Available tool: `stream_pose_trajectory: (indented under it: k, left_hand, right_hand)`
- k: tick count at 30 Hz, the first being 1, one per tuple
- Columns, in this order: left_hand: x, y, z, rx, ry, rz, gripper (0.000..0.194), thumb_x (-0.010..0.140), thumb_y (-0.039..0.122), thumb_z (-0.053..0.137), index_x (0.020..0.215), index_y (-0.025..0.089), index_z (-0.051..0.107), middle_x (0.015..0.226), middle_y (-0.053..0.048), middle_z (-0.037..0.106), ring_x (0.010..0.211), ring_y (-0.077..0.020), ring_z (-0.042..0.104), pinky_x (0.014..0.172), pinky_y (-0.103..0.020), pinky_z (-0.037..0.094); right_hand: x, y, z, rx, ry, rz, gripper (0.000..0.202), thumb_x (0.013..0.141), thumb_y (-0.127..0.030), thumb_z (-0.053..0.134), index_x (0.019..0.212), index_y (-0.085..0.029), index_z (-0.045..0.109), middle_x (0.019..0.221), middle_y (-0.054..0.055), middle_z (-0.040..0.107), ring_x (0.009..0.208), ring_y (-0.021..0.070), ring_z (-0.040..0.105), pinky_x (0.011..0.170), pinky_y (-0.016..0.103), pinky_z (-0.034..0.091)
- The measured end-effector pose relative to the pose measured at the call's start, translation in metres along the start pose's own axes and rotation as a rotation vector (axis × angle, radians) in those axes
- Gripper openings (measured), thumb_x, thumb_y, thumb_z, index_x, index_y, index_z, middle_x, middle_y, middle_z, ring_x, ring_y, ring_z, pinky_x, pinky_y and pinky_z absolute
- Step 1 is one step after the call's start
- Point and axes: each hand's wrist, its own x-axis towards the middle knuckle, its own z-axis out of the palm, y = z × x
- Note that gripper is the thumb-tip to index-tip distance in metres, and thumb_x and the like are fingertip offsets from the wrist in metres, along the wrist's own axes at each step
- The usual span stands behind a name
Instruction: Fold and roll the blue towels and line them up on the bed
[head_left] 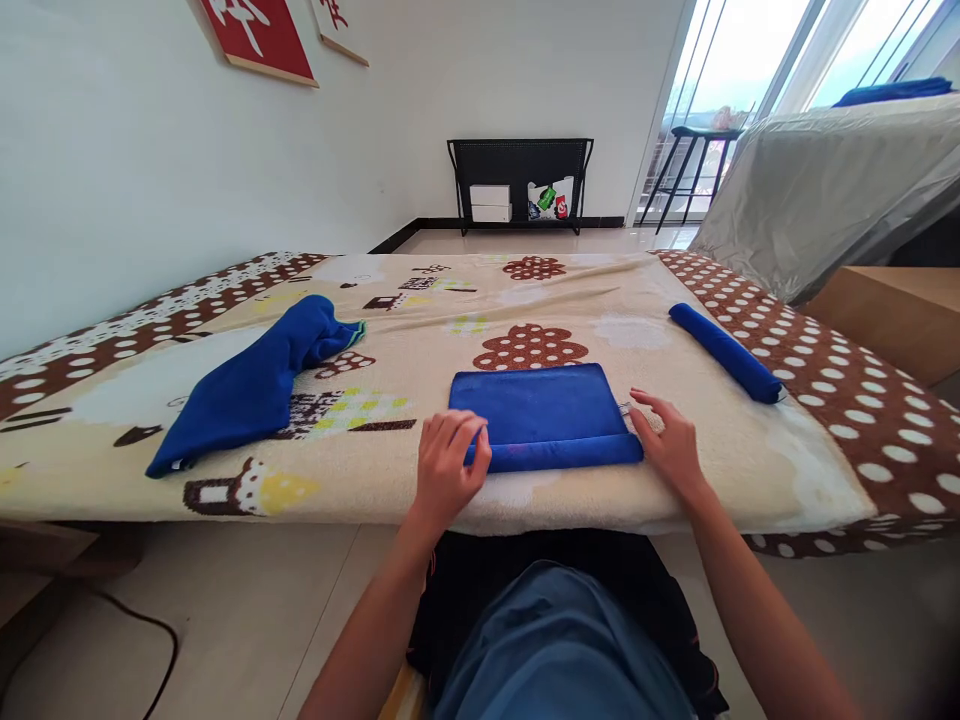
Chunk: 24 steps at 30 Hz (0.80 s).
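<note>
A blue towel [536, 400] lies flat in front of me on the patterned blanket [442, 495], its near edge rolled into a thick strip. My left hand [452, 458] is at the left end of that strip, fingers curled and thumb drawn in on the cloth. By the right end is my right hand [667, 440], its thumb and fingers apart, close to a small pale tag at the towel's edge. A crumpled blue towel [247, 390] lies to the left. Further right rests a tightly rolled blue towel [726, 352].
Beyond the bed stands a black rack [521, 160] with a white box [490, 203] and a printed bag. At the right are a cardboard box [892, 310], a plastic-covered piece of furniture [832, 180] and a dark stool [694, 150]. A cable [169, 640] runs on the floor at left.
</note>
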Motion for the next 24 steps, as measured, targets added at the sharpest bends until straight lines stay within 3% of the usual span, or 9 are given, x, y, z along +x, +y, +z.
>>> stream_pose_trajectory:
  k: [3, 5, 8, 13, 19, 24]
  left_hand:
    - [-0.041, -0.010, -0.016, 0.016, -0.089, 0.101, 0.019, 0.091, 0.020, 0.053, 0.107, 0.023, 0.064, 0.107, -0.007, 0.071, 0.106, -0.0230, 0.063, 0.095, -0.039, 0.046]
    - [-0.059, -0.020, -0.021, 0.033, -0.150, 0.094, 0.030, 0.091, 0.018, 0.052, 0.120, 0.024, 0.059, 0.118, -0.008, 0.069, 0.114, -0.0240, 0.061, 0.100, -0.041, 0.044]
    - [-0.069, -0.031, -0.020, 0.034, -0.208, 0.056, 0.041, 0.092, 0.016, 0.048, 0.132, 0.026, 0.052, 0.129, -0.008, 0.065, 0.124, -0.0242, 0.057, 0.105, -0.043, 0.041]
    - [-0.057, -0.033, -0.012, 0.007, -0.225, -0.012, 0.039, 0.092, 0.017, 0.044, 0.130, 0.024, 0.055, 0.128, -0.007, 0.065, 0.126, -0.0238, 0.055, 0.106, -0.042, 0.040]
    - [-0.041, -0.044, -0.011, -0.158, -0.277, -0.139, 0.031, 0.092, 0.024, 0.045, 0.120, 0.024, 0.060, 0.122, -0.006, 0.066, 0.120, -0.0244, 0.056, 0.104, -0.042, 0.040]
    - [-0.022, -0.055, -0.014, -0.266, -0.344, -0.310, 0.030, 0.092, 0.035, 0.049, 0.117, 0.024, 0.062, 0.111, -0.003, 0.068, 0.100, -0.0227, 0.061, 0.095, -0.039, 0.042]
  right_hand:
    - [-0.038, 0.017, -0.013, 0.146, 0.040, -0.131, 0.049, 0.098, -0.046, 0.033, 0.131, -0.022, 0.060, 0.140, 0.007, 0.058, 0.131, 0.0196, 0.052, 0.111, 0.037, 0.039]
    - [-0.051, 0.023, -0.016, 0.160, -0.057, -0.201, 0.046, 0.096, -0.047, 0.038, 0.129, -0.026, 0.063, 0.141, 0.004, 0.058, 0.130, 0.0213, 0.053, 0.111, 0.041, 0.038]
    - [-0.054, 0.022, -0.015, 0.103, -0.162, -0.268, 0.045, 0.094, -0.043, 0.041, 0.131, -0.028, 0.062, 0.145, 0.000, 0.054, 0.129, 0.0212, 0.053, 0.111, 0.042, 0.038]
    - [-0.043, 0.019, -0.009, 0.067, -0.113, -0.299, 0.039, 0.093, -0.037, 0.047, 0.128, -0.029, 0.063, 0.140, -0.001, 0.059, 0.121, 0.0185, 0.057, 0.108, 0.037, 0.041]
    - [-0.029, 0.025, -0.006, 0.228, -0.114, -0.288, 0.034, 0.094, -0.038, 0.051, 0.123, -0.027, 0.065, 0.124, 0.002, 0.068, 0.113, 0.0200, 0.061, 0.101, 0.037, 0.045]
    - [-0.009, 0.022, -0.003, 0.276, -0.151, -0.187, 0.034, 0.094, -0.042, 0.051, 0.117, -0.024, 0.068, 0.085, 0.001, 0.069, 0.072, 0.0164, 0.062, 0.072, 0.031, 0.050]
